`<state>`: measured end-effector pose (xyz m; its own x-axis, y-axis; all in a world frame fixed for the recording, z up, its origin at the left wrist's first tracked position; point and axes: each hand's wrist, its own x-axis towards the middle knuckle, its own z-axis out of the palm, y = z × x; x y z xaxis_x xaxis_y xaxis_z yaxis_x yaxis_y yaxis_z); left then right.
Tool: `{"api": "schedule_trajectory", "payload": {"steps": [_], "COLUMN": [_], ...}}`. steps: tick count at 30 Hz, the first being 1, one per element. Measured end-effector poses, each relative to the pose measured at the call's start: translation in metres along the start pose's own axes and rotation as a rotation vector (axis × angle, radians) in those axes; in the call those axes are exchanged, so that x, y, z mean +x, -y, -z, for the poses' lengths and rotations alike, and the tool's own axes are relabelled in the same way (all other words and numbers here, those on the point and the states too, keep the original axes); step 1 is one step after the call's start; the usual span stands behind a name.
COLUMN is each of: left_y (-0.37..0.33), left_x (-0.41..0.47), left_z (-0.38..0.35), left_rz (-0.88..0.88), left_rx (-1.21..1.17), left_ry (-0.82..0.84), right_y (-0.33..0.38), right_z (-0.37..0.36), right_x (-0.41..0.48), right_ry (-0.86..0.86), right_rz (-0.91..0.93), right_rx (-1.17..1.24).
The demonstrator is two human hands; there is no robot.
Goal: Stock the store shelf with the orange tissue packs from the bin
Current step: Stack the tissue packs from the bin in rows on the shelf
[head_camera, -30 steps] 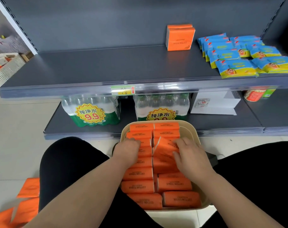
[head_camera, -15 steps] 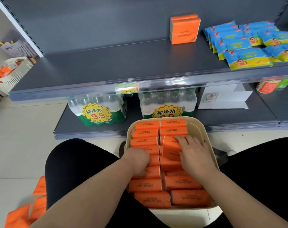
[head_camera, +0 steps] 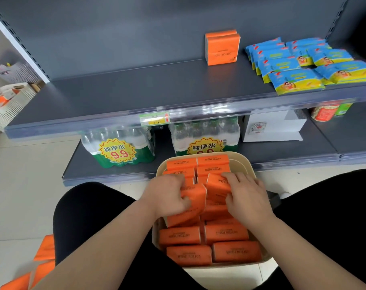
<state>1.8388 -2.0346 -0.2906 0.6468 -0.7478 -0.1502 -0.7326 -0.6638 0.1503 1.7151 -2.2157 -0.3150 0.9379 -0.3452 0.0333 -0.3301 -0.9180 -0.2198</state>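
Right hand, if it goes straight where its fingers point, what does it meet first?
Probably the far packs in the bin, just beyond the pack the right hand grips; depth unclear.

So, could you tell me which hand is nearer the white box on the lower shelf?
Right. The right hand is below and just left of the white box; the left hand is farther left, over the bin.

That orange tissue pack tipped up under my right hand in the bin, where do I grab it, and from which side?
I'd grip the tipped pack by its raised top edge, coming from above. That edge stands clear of the flat packs, leaving both broad faces open to a pinch; its lower end looks wedged among neighbours in the bin.
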Motion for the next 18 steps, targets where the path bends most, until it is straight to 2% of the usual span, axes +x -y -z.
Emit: {"api": "schedule_trajectory", "payload": {"steps": [2, 7, 11, 14, 18], "left_y": [0.003, 0.005, 0.003, 0.002, -0.007], "left_x": [-0.003, -0.001, -0.003, -0.003, 0.011], "left_z": [0.001, -0.01, -0.008, 0.003, 0.051], "left_rz": [0.025, 0.049, 0.069, 0.072, 0.016], "left_rx": [0.0, 0.171, 0.134, 0.064, -0.034], "left_ry": [-0.055, 0.033, 0.03, -0.057, -0.281], "right_y": [0.0, 0.002, 0.001, -0.004, -0.016], "right_z": [-0.002, -0.004, 0.003, 0.023, 0.073], "right_x": [-0.002, -0.004, -0.002, 0.008, 0.039], "right_ry": [0.029, 0.058, 0.041, -0.032, -0.24], "right_rz": [0.009, 0.014, 0.027, 0.027, 0.019], "right_rx": [-0.015, -0.041, -0.033, -0.062, -0.059]}}
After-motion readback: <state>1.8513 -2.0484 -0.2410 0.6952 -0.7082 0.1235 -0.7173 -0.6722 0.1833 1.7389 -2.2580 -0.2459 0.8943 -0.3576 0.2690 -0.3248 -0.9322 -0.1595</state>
